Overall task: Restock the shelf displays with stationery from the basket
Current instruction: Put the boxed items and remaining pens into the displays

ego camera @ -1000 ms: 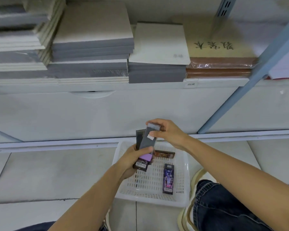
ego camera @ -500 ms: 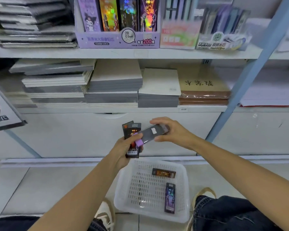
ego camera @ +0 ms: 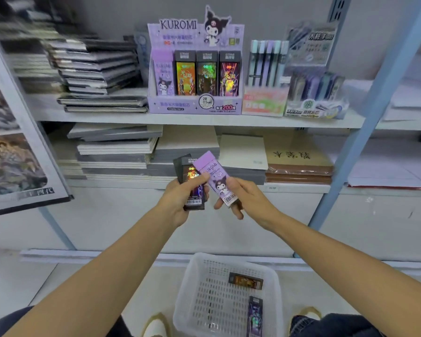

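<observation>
Mid-restock: left hand (ego camera: pixel 180 203) grips dark boxes (ego camera: pixel 192 190), right hand (ego camera: pixel 246 199) pinches purple Kuromi box (ego camera: pixel 215 181) (tilted, label out). Next, likely: lift it into the display (ego camera: pixel 180 105), purple column.

**Bare arms, dark jeans, pale shoes**

Both forearms are uncovered as far as they show, and the left hand (ego camera: pixel 180 203) and right hand (ego camera: pixel 249 203) are bare too. Dark blue denim jeans (ego camera: pixel 336 324) cover both legs. The shoes (ego camera: pixel 156 328) are cream-white with tan, yellowish edging round the opening; only part of each shows.
</observation>
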The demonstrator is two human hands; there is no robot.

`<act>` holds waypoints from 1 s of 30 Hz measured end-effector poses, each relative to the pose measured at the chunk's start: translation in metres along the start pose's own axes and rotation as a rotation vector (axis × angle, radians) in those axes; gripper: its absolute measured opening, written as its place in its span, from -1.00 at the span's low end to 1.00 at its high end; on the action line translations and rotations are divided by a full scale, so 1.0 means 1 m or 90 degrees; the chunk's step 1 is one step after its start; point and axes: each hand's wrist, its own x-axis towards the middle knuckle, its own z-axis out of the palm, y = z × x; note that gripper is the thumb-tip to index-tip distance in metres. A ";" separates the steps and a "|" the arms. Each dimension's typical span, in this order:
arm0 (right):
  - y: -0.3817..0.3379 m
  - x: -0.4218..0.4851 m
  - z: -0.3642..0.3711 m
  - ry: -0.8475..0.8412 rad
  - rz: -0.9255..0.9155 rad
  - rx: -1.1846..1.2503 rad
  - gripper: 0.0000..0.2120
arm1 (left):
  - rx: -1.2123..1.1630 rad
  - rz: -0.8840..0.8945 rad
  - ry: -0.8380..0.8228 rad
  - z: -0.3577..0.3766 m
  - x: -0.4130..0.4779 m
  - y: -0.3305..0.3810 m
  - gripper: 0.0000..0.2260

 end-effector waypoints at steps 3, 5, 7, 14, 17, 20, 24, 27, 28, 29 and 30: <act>-0.013 0.009 0.007 -0.027 0.010 -0.001 -0.63 | 0.068 0.062 0.043 0.000 -0.002 0.014 -0.66; -0.022 0.018 0.010 -0.009 -0.010 -0.036 -0.67 | 0.102 0.103 0.046 -0.003 -0.002 0.026 -0.66; -0.036 0.029 0.011 0.033 -0.065 -0.001 -0.76 | 0.157 0.140 0.034 -0.005 -0.003 0.039 -0.69; -0.096 0.071 0.011 0.061 -0.160 -0.064 -0.78 | 0.205 0.207 0.000 -0.002 -0.005 0.068 -0.70; -0.122 0.090 0.010 0.090 -0.204 -0.104 -0.81 | 0.177 0.194 0.018 -0.005 0.000 0.092 -0.74; -0.151 0.112 0.009 0.184 -0.280 -0.109 -0.82 | 0.115 0.150 0.035 -0.008 0.006 0.119 -0.80; -0.186 0.145 0.009 0.295 -0.337 -0.074 -0.84 | 0.036 0.132 0.032 -0.016 0.013 0.148 -0.91; -0.198 0.168 0.012 0.322 -0.350 -0.099 -0.84 | 0.050 0.195 0.009 -0.022 0.021 0.162 -0.86; -0.200 0.174 0.014 0.326 -0.355 -0.113 -0.85 | 0.068 0.222 0.006 -0.023 0.024 0.164 -0.83; -0.200 0.180 0.016 0.328 -0.361 -0.131 -0.86 | 0.085 0.249 0.012 -0.025 0.027 0.166 -0.81; -0.198 0.185 0.018 0.327 -0.365 -0.153 -0.85 | 0.098 0.271 0.027 -0.026 0.029 0.168 -0.79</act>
